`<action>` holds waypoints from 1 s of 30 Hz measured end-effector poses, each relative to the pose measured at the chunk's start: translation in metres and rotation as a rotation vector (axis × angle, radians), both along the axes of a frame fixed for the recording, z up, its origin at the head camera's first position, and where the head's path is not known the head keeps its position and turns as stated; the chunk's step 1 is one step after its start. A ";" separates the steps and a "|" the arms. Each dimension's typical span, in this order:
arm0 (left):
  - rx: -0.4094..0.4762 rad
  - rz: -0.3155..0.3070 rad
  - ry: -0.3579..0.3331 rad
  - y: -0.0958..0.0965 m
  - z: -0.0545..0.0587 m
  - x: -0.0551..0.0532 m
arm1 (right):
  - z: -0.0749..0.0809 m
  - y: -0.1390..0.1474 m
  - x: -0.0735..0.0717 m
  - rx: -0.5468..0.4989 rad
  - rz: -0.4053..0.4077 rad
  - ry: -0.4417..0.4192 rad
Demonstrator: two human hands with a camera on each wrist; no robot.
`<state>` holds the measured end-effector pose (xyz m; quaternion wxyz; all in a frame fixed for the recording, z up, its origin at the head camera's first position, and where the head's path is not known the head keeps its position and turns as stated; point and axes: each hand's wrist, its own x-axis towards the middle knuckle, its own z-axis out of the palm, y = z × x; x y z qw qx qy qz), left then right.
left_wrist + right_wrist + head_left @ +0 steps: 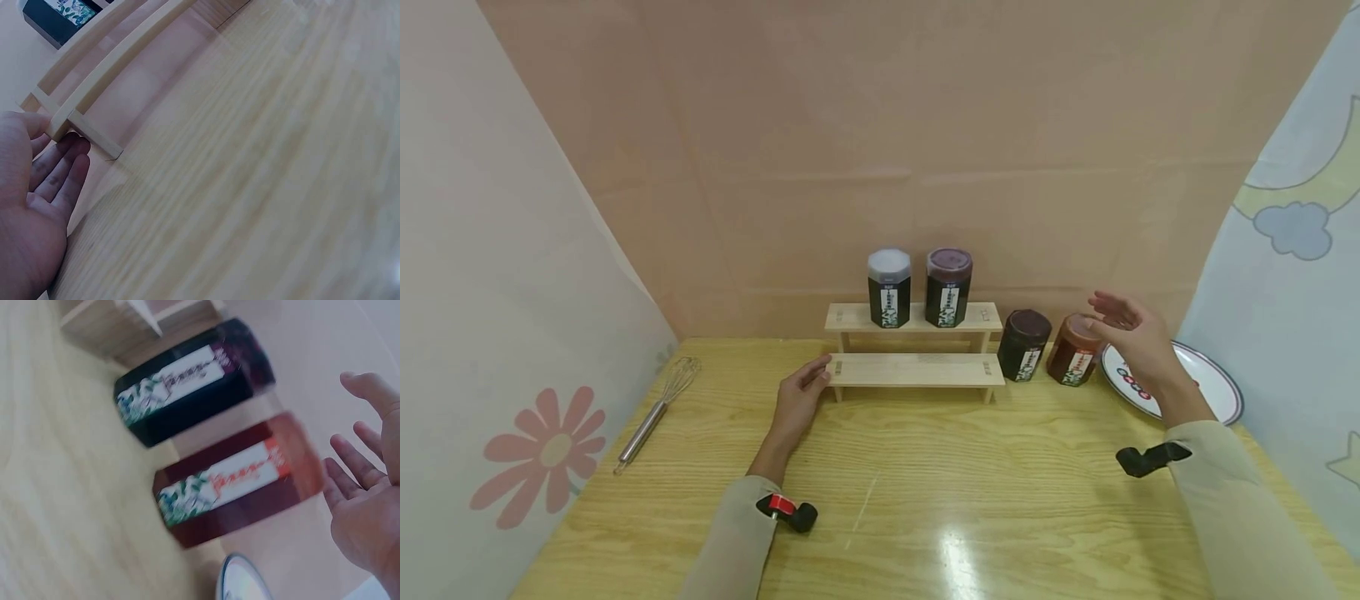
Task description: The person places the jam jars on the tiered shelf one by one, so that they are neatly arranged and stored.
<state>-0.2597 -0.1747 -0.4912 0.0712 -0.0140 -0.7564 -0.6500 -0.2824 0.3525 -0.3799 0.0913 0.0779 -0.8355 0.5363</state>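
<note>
A two-tier wooden display stand (917, 370) is set on the table near the back wall. My left hand (801, 390) pinches the left end of its lower board, thumb on one side and fingers beneath, as the left wrist view shows. Two dark six-sided jars, one with a whitish lid (890, 287) and one with a purple lid (949, 287), sit on the upper board. Right of the stand are a dark jar (194, 381) and a red-brown jar (237, 481). My right hand (1138, 337) hovers by the red-brown jar's lid, fingers spread and holding nothing.
An oval white plate (1213, 383) with a dark rim lies at the right, partly behind my right hand. A metal whisk (651, 425) lies at the table's left side. Paper-covered walls close off the back and both sides.
</note>
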 end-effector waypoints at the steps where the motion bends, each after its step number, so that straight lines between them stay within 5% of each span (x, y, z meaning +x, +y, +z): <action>1: -0.002 -0.001 -0.002 0.000 0.000 0.000 | -0.003 0.003 0.001 0.009 -0.006 -0.004; 10: 0.008 -0.006 -0.027 -0.001 0.000 -0.001 | -0.033 0.015 -0.002 -0.204 0.031 -0.020; 18: -0.003 0.001 -0.026 0.001 0.002 0.001 | -0.046 0.011 -0.005 -0.033 -0.051 -0.053; 30: -0.014 0.010 -0.009 0.000 -0.001 -0.002 | -0.050 0.001 -0.008 -0.037 -0.089 -0.093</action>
